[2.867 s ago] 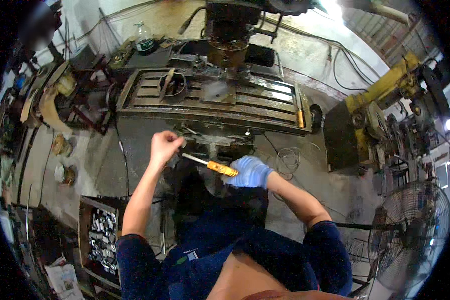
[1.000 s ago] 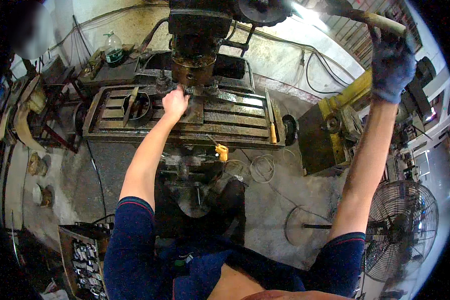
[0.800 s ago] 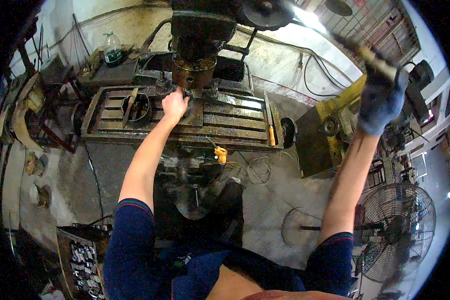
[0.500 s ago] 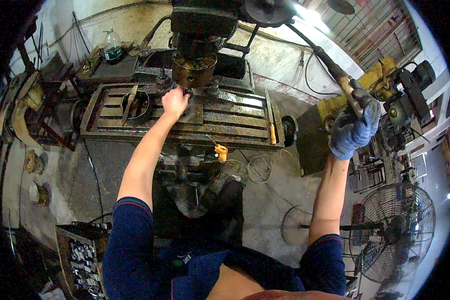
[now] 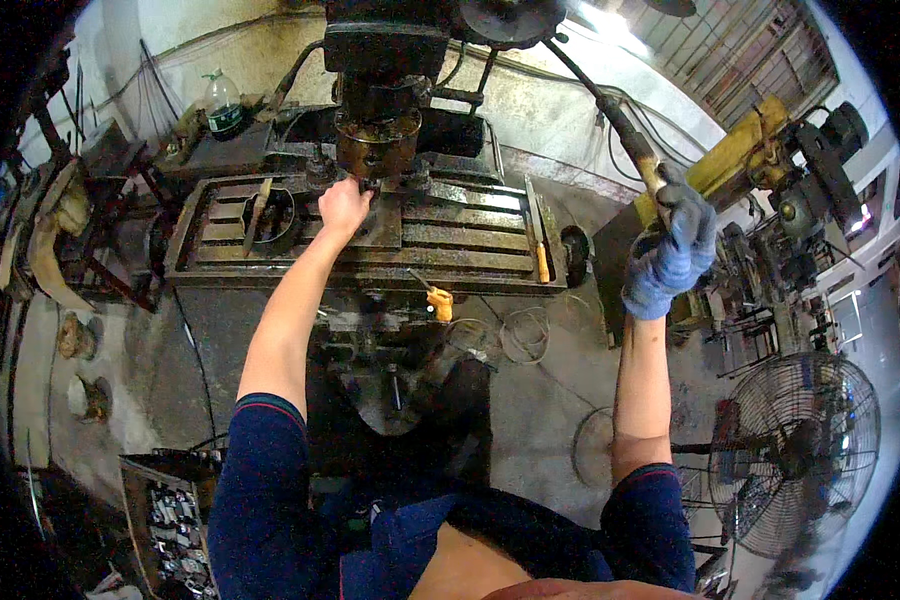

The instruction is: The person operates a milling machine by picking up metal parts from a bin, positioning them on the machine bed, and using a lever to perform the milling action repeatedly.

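My bare left hand [image 5: 345,207] is closed just under the round metal spindle housing [image 5: 370,148] of a drilling or milling machine. What its fingers hold is hidden. Below it stretches the slotted, oily machine table [image 5: 460,262]. My right hand [image 5: 670,255], in a blue-grey glove, is wrapped round the end of a long lever [image 5: 625,130] that slants up to the machine's head. On the table, left of my bare hand, a dark round pot [image 5: 278,222] has a flat brush-like stick [image 5: 259,212] lying across it.
A file with a yellow handle [image 5: 543,262] lies at the table's right end. A yellow-handled tool [image 5: 439,304] sticks out at the front edge. Large fan [image 5: 795,455] stands at right, a tray of metal parts [image 5: 175,520] lower left, a plastic bottle [image 5: 223,105] back left.
My right hand and the lever have swung to the left. My left hand stays beneath the spindle housing, and the whole view has shifted slightly.
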A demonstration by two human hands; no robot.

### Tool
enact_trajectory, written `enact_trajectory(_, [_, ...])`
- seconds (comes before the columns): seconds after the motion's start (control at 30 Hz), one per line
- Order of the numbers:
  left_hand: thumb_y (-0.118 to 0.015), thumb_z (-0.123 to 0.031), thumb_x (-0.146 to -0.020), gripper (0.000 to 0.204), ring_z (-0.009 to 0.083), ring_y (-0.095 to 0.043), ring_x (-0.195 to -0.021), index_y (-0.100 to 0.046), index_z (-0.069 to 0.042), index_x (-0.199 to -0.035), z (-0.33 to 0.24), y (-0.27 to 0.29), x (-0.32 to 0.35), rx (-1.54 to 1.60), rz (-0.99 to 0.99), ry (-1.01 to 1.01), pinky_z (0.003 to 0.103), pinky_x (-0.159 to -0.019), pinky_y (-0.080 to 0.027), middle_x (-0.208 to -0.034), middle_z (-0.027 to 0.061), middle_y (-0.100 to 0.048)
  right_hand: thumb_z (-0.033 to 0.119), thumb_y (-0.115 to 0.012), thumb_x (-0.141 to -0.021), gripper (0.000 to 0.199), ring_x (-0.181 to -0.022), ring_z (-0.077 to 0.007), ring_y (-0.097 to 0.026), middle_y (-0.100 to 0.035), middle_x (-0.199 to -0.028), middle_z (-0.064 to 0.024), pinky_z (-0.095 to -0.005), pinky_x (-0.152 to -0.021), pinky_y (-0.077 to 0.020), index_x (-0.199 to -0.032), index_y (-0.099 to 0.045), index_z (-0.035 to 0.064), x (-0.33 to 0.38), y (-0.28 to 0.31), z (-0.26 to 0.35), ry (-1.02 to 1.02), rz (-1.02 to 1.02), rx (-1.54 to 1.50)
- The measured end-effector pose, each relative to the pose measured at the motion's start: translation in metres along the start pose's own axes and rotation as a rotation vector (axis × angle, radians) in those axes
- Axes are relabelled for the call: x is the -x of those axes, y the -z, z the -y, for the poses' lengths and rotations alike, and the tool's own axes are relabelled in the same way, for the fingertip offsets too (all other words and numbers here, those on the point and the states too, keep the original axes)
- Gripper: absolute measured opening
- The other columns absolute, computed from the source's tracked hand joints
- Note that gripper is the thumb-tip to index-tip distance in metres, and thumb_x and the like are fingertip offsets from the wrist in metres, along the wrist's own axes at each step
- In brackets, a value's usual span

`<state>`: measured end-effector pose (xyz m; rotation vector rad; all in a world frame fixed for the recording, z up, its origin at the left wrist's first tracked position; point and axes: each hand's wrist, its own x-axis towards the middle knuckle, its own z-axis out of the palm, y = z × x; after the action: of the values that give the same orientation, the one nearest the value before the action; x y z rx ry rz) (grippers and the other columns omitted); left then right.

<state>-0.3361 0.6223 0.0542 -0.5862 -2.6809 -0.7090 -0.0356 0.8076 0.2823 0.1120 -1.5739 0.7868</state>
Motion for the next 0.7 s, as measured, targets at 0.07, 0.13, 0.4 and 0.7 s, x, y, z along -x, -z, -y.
enact_trajectory(0.07, [-0.066, -0.034, -0.071, 0.033, 0.0333, -0.06, -0.076, -0.06, -0.003, -0.082, 0.001, 0.004, 0.004, 0.012, -0.007, -0.006, 0.043, -0.064, -0.048, -0.074, 0.0162, -0.062, 0.024, -0.047, -0.086, 0.027, -0.097, -0.0261, -0.054, -0.059, -0.089, -0.012, -0.0365, -0.09, -0.0351, -0.085, -0.056, -0.0013, 0.001, 0.0, 0.004, -0.012, 0.023, -0.031])
enact_trajectory(0.13, [-0.066, -0.034, -0.071, 0.033, 0.0322, -0.06, -0.077, -0.059, -0.004, -0.084, 0.005, 0.012, 0.007, 0.068, -0.009, -0.006, 0.043, -0.064, -0.047, -0.075, 0.0151, -0.062, 0.024, -0.046, -0.086, 0.027, -0.097, -0.0265, -0.054, -0.058, -0.087, -0.0113, -0.0371, -0.09, -0.035, -0.085, -0.056, -0.0012, 0.002, -0.001, 0.002, -0.02, 0.008, -0.096])
enact_trajectory(0.4, [-0.065, -0.025, -0.073, 0.027, 0.0241, -0.059, -0.062, -0.059, -0.003, -0.087, 0.036, 0.07, 0.056, 0.364, 0.215, -0.112, 0.035, -0.056, -0.045, -0.068, 0.0115, -0.061, 0.028, -0.051, -0.085, 0.032, -0.087, -0.0202, -0.055, -0.062, -0.093, -0.0143, -0.0325, -0.085, -0.0382, -0.084, -0.059, -0.0029, 0.014, 0.0, 0.003, -0.163, -0.071, 0.004])
enact_trajectory(0.7, [-0.059, -0.012, -0.081, 0.016, 0.0076, -0.052, -0.058, -0.056, 0.002, -0.088, 0.12, 0.193, 0.157, 0.718, 0.282, 0.163, 0.022, -0.047, -0.043, -0.069, 0.0038, -0.058, 0.029, -0.05, -0.086, 0.033, -0.076, -0.0128, -0.05, -0.063, -0.092, -0.0115, -0.0276, -0.071, -0.0398, -0.086, -0.06, -0.0024, 0.026, -0.003, -0.003, -0.128, -0.083, -0.035])
